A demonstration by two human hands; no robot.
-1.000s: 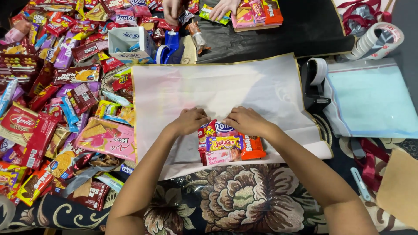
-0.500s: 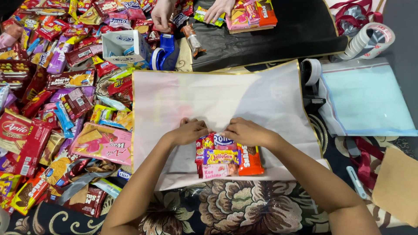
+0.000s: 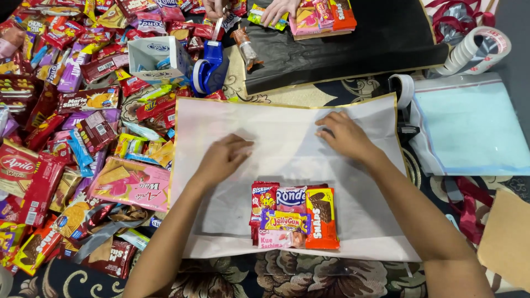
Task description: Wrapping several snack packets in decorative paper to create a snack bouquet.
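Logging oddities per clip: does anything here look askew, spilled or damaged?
Nothing damaged. The small stack of colourful snack packets sits tidily on the pale wrapping sheet; both hands, left hand and right hand, lie flat on it.

One white paper sheet (image 3: 287,127); one black sheet (image 3: 353,49); one blue tape dispenser (image 3: 210,69); two tape rolls (image 3: 469,49).

Stack of snack packets (image 3: 292,216) near lower edge of white paper sheet (image 3: 287,143): red, orange, yellow, pink wrappers. Heap of mostly red and purple wrappers (image 3: 66,127) at left; pink flat packet (image 3: 132,184) just beside sheet. Small white-and-blue box (image 3: 160,55) above.
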